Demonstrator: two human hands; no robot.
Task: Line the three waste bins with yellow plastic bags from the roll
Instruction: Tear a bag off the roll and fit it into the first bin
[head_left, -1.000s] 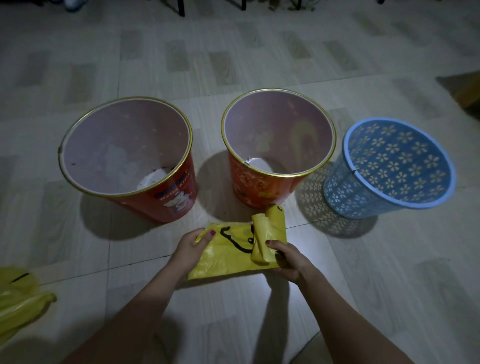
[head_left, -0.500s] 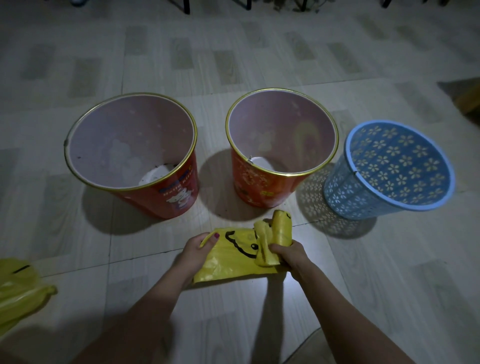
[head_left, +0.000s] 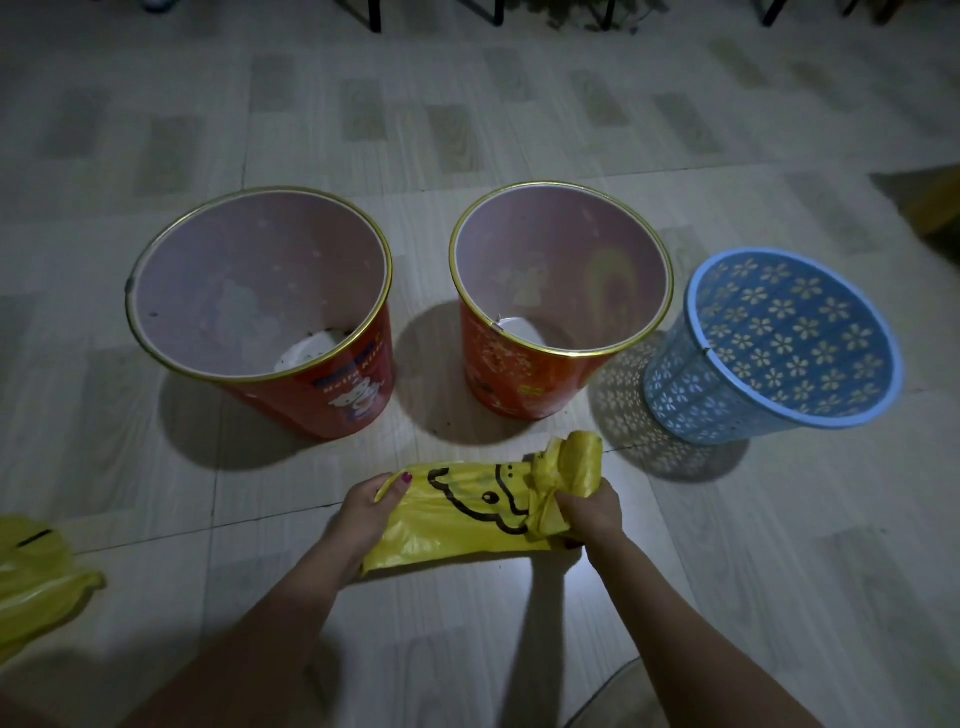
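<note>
Three unlined bins stand in a row on the floor: a red bin (head_left: 332, 400) at left, a second red bin (head_left: 519, 384) in the middle, and a blue perforated bin (head_left: 691, 400) at right. Just in front of the middle bin, my right hand (head_left: 589, 512) is closed around the yellow bag roll (head_left: 576, 462). One yellow bag (head_left: 452, 519) with a black smiley print stretches flat from the roll to my left hand (head_left: 363, 512), which pinches its left edge.
A loose crumpled yellow bag (head_left: 31, 582) lies on the floor at the far left edge. Dark furniture legs (head_left: 375, 15) stand along the top. A dark object (head_left: 935, 202) sits at the right edge. Tiled floor surrounds the bins.
My right hand has closed over the roll and shifted right, while the left hand pulled the bag's edge left, so the bag is stretched out wider and the smiley print shows more fully.
</note>
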